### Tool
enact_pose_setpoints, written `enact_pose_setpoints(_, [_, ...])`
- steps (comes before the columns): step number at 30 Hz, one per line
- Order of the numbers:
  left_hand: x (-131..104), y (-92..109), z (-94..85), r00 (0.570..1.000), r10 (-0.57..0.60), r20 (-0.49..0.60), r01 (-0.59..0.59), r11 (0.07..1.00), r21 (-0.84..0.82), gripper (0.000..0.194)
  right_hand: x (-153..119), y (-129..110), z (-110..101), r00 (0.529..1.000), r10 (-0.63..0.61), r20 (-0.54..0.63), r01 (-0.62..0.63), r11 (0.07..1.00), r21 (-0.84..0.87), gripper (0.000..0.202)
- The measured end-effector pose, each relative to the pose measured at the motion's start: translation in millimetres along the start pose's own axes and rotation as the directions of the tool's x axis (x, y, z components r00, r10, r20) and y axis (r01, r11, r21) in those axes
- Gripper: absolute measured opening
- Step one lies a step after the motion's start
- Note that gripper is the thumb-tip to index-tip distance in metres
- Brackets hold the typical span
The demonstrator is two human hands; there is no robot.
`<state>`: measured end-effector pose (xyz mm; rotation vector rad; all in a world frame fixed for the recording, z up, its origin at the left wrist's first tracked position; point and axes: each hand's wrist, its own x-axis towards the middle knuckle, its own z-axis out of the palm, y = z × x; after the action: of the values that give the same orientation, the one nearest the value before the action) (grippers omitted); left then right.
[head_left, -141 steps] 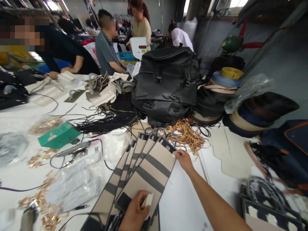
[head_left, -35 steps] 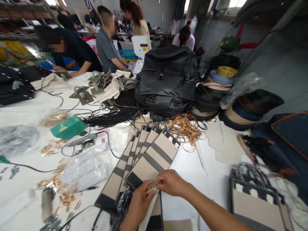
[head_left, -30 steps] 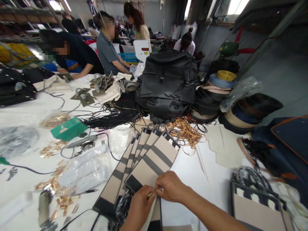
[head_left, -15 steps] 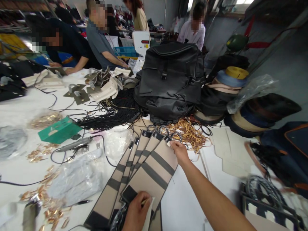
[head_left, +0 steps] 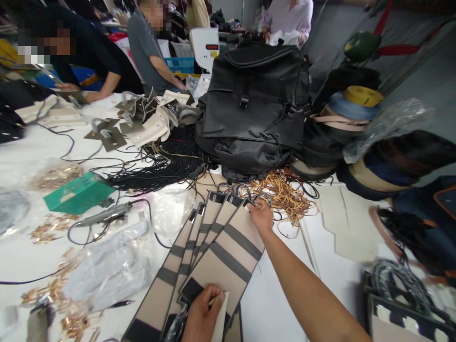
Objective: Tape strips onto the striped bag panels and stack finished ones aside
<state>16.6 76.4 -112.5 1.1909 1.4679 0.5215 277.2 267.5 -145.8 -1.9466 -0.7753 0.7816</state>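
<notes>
Right hand [head_left: 261, 216] is touching upper right corner of top striped panel [head_left: 228, 259], mid-frame; one second ago it was working beside left hand [head_left: 206, 311] at lower centre. Left hand is staying there, fingers curled closed, pinching pale strip [head_left: 223, 308]. Right fingers are bunching at panel corner; cannot tell whether gripping anything. Panel is lying fanned over other striped panels [head_left: 174, 259], spanning between hands: lower end by left hand, upper end under right fingertips. Brown cords [head_left: 287, 197] are lying just beyond right hand.
</notes>
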Motion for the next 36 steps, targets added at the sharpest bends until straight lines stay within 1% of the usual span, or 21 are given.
enact_pose_setpoints(3, [-3,11,-4.8,0.999,-0.002,0.044,0.002,1.0,-0.003,0.038,6,-3,-3,0.998,0.015,-0.056,-0.013,1.0,0.027,0.043])
enact_pose_setpoints(5, [-7,19,-8.7,0.996,0.006,0.091,-0.005,1.0,-0.015,0.026,0,-8,-11,0.999,0.008,-0.046,-0.005,0.998,0.063,0.049])
enact_pose_setpoints(6, [-10,22,-10.4,0.995,0.016,0.103,-0.014,1.0,-0.025,0.021,-8,-11,-16,1.0,-0.001,-0.026,0.003,0.997,0.08,0.052])
enact_pose_setpoints(8, [-16,27,-12.5,0.995,0.036,0.092,-0.033,0.999,-0.04,0.015,-37,-16,-29,0.998,-0.029,0.055,0.024,0.994,0.103,0.055])
enact_pose_setpoints(10, [-23,28,-12.4,0.997,0.046,0.065,-0.042,0.998,-0.05,0.014,-81,-19,-44,0.979,-0.061,0.197,0.04,0.993,0.113,0.05])
enact_pose_setpoints(11, [-27,27,-11.6,0.998,0.045,0.054,-0.042,0.997,-0.063,0.017,-107,-20,-52,0.957,-0.075,0.281,0.044,0.992,0.115,0.045])
enact_pose_setpoints(13, [-34,26,-8.9,0.998,0.041,0.045,-0.036,0.995,-0.096,0.033,-158,-19,-67,0.878,-0.111,0.466,0.066,0.992,0.111,0.033])
enact_pose_setpoints(15, [-43,27,-6.3,0.998,0.044,0.041,-0.04,0.995,-0.097,0.051,-198,-19,-80,0.75,-0.166,0.64,0.142,0.986,0.089,0.027])
enact_pose_setpoints(16, [-47,28,-5.4,0.998,0.054,0.044,-0.051,0.996,-0.075,0.054,-213,-19,-85,0.689,-0.188,0.7,0.199,0.978,0.067,0.024])
enact_pose_setpoints(17, [-51,30,-4.9,0.996,0.074,0.056,-0.072,0.996,-0.046,0.051,-222,-20,-89,0.636,-0.204,0.744,0.263,0.964,0.04,0.02])
enact_pose_setpoints(18, [-55,32,-4.8,0.992,0.103,0.075,-0.102,0.995,-0.019,0.044,-228,-21,-92,0.601,-0.214,0.77,0.326,0.945,0.009,0.017])
enact_pose_setpoints(20, [-61,36,-5.5,0.98,0.164,0.112,-0.167,0.986,0.021,0.028,-230,-28,-97,0.566,-0.22,0.795,0.426,0.903,-0.053,0.014])
enact_pose_setpoints(22, [-65,39,-6.9,0.971,0.208,0.118,-0.216,0.974,0.059,0.02,-227,-38,-99,0.535,-0.222,0.815,0.5,0.861,-0.095,0.023])
enact_pose_setpoints(24, [-67,40,-8.5,0.967,0.239,0.091,-0.25,0.959,0.131,0.02,-224,-47,-99,0.505,-0.225,0.833,0.578,0.806,-0.132,0.029])
enact_pose_setpoints(26, [-68,39,-9.9,0.96,0.271,0.066,-0.279,0.934,0.224,0.024,-224,-53,-97,0.476,-0.235,0.848,0.656,0.736,-0.164,0.021])
enact_pose_setpoints(28, [-67,40,-10.8,0.951,0.306,0.047,-0.305,0.901,0.31,0.027,-226,-53,-93,0.455,-0.249,0.855,0.713,0.677,-0.182,0.013])
enact_pose_setpoints(29, [-67,41,-10.9,0.944,0.328,0.037,-0.32,0.883,0.343,0.029,-226,-50,-91,0.46,-0.264,0.848,0.725,0.662,-0.188,0.012])
enact_pose_setpoints(30, [-66,42,-10.7,0.934,0.355,0.03,-0.34,0.865,0.369,0.03,-225,-47,-89,0.485,-0.284,0.827,0.718,0.67,-0.191,0.011])
enact_pose_setpoints(32, [-63,46,-9.6,0.911,0.412,0.023,-0.385,0.831,0.401,0.031,-214,-39,-85,0.586,-0.319,0.745,0.647,0.738,-0.192,0.011])
enact_pose_setpoints(34, [-58,50,-8.8,0.888,0.459,0.022,-0.425,0.802,0.419,0.029,-190,-35,-80,0.695,-0.313,0.647,0.536,0.825,-0.177,0.014])
enact_pose_setpoints(36, [-49,52,-9.8,0.868,0.496,0.014,-0.451,0.778,0.437,0.025,-154,-37,-74,0.757,-0.284,0.589,0.444,0.884,-0.144,0.019])
